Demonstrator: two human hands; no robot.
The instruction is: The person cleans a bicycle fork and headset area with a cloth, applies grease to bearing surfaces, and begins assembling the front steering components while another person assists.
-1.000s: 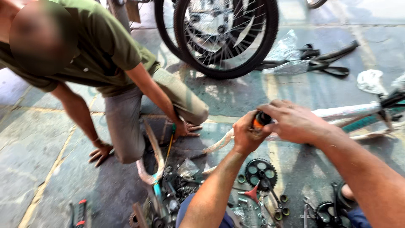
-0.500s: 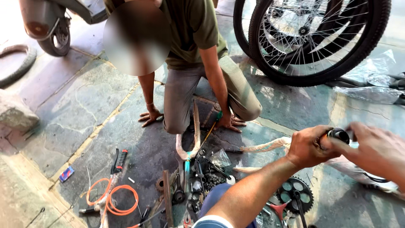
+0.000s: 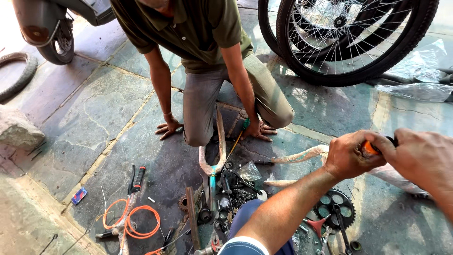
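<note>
Orange-tipped part (image 3: 370, 148) sits clamped between both hands' fingers, left hand (image 3: 351, 155) at nine o'clock, right hand (image 3: 422, 158) opposite, above stone floor (image 3: 94, 118) strewn with tools.

Two bare forearms are seen from above, with no watch, ring or glove worn on the left hand (image 3: 351, 156) or the right hand (image 3: 420, 153). At the left upper arm, a short sleeve (image 3: 243, 245) in blue is seen, finished with a white band at its hem. A blue-clad knee (image 3: 247, 212) is visible below the arm.
</note>
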